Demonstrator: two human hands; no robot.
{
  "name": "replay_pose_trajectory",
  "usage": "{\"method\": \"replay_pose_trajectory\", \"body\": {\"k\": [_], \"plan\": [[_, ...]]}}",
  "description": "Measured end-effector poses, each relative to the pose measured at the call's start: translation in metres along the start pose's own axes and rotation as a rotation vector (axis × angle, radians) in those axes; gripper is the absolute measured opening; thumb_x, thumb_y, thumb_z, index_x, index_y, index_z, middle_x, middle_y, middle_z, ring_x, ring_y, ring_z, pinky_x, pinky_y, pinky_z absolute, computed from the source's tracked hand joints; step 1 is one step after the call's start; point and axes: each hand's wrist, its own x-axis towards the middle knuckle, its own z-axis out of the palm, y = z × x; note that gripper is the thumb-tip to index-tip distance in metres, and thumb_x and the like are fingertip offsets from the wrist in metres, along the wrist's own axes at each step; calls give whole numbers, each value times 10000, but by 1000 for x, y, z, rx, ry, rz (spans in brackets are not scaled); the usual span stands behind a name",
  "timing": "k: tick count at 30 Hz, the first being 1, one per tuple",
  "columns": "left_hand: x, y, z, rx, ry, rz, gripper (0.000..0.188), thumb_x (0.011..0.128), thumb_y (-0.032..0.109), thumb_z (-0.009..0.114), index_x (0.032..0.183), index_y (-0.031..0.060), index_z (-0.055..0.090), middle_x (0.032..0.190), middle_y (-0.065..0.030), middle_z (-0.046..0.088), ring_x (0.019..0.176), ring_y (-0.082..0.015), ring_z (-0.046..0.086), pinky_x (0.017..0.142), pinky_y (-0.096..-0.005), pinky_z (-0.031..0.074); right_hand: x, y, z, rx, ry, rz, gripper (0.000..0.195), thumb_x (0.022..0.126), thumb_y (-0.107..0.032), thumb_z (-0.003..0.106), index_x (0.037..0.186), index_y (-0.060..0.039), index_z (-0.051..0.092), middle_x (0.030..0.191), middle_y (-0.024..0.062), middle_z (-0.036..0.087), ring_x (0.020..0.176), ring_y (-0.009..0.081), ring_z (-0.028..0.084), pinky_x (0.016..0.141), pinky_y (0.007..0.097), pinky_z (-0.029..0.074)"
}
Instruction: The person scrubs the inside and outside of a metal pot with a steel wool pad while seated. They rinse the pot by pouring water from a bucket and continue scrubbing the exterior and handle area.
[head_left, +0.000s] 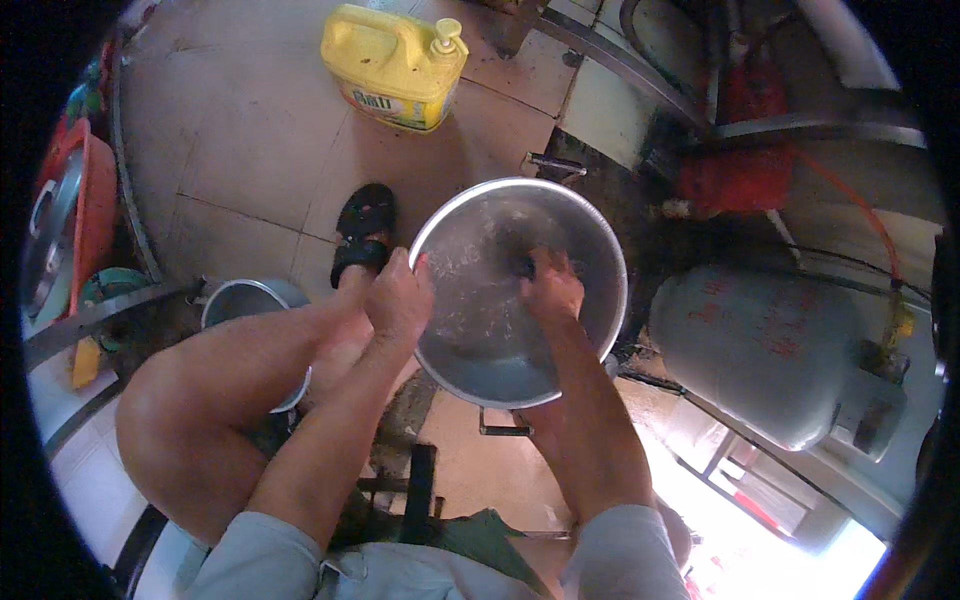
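A large round metal pot (480, 360) is tilted toward me between my legs, its inside wet with streaks and light suds. My left hand (401, 296) grips its left rim, where a small red bit shows by the thumb. Inside the pot, my right hand (556, 289) is bent against the bottom, fingers curled over a small dark thing (527, 266) that is blurred and mostly hidden. One black pot handle (506, 430) sticks out at the near side, and another handle (556, 163) at the far side.
A yellow plastic jug (394, 67) with a pump cap stands on the tiled floor (247, 127) ahead. A second metal pot (259, 296) sits by my left leg. At right lies a grey gas cylinder (750, 352) with an orange hose (862, 202). An orange basin (96, 202) is at far left.
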Motion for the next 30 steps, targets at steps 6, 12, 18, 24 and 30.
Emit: {"method": "replay_pose_trajectory", "body": {"k": [6, 12, 18, 24, 30], "plan": [[4, 1, -6, -65, -68, -35, 338, 1041, 389, 533, 975, 66, 607, 884, -201, 718, 863, -437, 699, 742, -544, 539, 58, 6, -135, -553, 158, -646, 449, 845, -170, 664, 1293, -195, 640, 1258, 154, 609, 1083, 348, 652, 850, 507, 588], [-3, -4, 5, -132, -36, -78, 372, 1039, 415, 537, 960, 58, 603, 893, -214, 715, 868, -441, 698, 747, -552, 539, -57, 22, -64, -401, -654, 32, 402, 823, -304, 723, 1172, -106, 743, 1192, 170, 715, 1126, 356, 698, 901, 499, 579], [2, -4, 6, -110, -22, -28, 398, 1041, 439, 529, 968, 53, 591, 900, -222, 714, 857, -452, 697, 728, -554, 544, -40, -103, 52, 995, -673, 372, 421, 894, -325, 601, 1178, -33, 705, 1003, 120, 687, 929, 259, 628, 864, 413, 500], [5, -12, 9, -59, -78, -28, 386, 1057, 423, 506, 1018, 47, 584, 886, -237, 713, 852, -464, 697, 726, -549, 551, 69, -88, -17, 2428, 498, 944, 334, 991, -313, 494, 1140, -88, 690, 1092, 95, 706, 992, 268, 650, 879, 466, 537], [10, -14, 3, 17, -85, 71, 360, 1058, 379, 524, 1028, 25, 579, 862, -251, 713, 819, -464, 702, 715, -553, 550, 76, -48, -19, 2305, 812, 1058, 326, 1005, -331, 475, 1106, -81, 659, 1072, 81, 689, 948, 276, 636, 798, 444, 536]]}}
